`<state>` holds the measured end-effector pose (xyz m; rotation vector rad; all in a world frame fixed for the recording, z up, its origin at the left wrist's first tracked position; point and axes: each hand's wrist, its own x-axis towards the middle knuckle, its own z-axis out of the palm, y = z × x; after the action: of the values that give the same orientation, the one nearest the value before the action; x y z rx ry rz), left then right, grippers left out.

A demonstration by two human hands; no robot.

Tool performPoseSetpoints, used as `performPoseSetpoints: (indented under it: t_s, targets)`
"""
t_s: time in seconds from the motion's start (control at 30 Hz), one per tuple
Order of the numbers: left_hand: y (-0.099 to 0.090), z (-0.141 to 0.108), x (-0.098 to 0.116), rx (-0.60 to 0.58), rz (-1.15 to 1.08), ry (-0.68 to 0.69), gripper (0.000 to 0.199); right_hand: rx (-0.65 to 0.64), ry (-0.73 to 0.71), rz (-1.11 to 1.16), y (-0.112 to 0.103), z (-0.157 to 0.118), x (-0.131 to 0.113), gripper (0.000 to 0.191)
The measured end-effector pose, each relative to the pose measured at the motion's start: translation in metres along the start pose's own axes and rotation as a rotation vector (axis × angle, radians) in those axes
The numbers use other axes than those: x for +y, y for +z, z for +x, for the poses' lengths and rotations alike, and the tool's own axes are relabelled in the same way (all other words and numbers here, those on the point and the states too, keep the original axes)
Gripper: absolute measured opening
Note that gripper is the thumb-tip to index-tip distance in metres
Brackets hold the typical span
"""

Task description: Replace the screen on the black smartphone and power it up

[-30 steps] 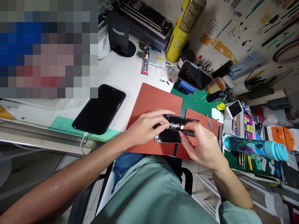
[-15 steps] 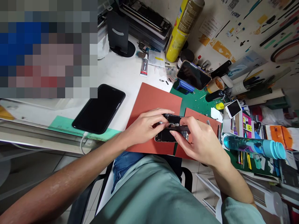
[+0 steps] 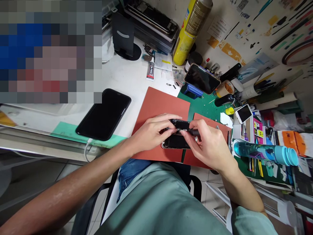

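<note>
An opened phone lies on a reddish-brown mat (image 3: 161,101) in front of me. Its lower half, a dark phone housing (image 3: 176,142), is nearest my body, with a dark phone panel (image 3: 180,124) just beyond it. My left hand (image 3: 155,132) pinches the left end of that panel with thumb and forefinger. From the right, my right hand (image 3: 210,145) closes thumb and forefinger on a slim dark tool (image 3: 195,132), whose kind I cannot make out. The fingertips of both hands nearly meet over the gap between the two parts, hiding its detail.
Left of the mat lies a large black phone (image 3: 104,114) with a white cable. Behind stand a glue tube (image 3: 150,71), a yellow spray can (image 3: 192,32) and a phone on a blue stand (image 3: 202,78). A blue bottle (image 3: 264,152) lies at right. A blurred person appears upper left.
My right thumb and forefinger have drawn closer together, and the thumb has shifted up toward my left fingertips, uncovering more of the lower housing. My left hand stays put.
</note>
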<state>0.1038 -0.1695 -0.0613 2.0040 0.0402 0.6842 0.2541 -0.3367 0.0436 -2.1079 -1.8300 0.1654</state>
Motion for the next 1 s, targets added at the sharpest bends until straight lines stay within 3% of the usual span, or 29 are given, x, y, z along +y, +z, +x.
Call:
performPoseSetpoints:
  t_s: [0.33, 0.47, 0.87, 1.0]
  targets:
    - [0.000, 0.001, 0.000, 0.004, -0.009, -0.003, 0.021, 0.009, -0.028, 0.027, 0.004, 0.000, -0.002, 0.003]
    - [0.000, 0.001, 0.001, 0.009, 0.007, 0.001, 0.019, 0.090, -0.019, -0.048, 0.006, -0.002, -0.002, 0.008]
    - [0.000, 0.002, 0.000, 0.024, 0.003, 0.032, 0.017, 0.076, 0.041, 0.027, 0.010, -0.008, -0.006, 0.009]
    - [0.000, 0.002, 0.000, 0.024, 0.010, 0.040, 0.016, 0.187, 0.094, 0.099, 0.008, -0.017, -0.001, 0.006]
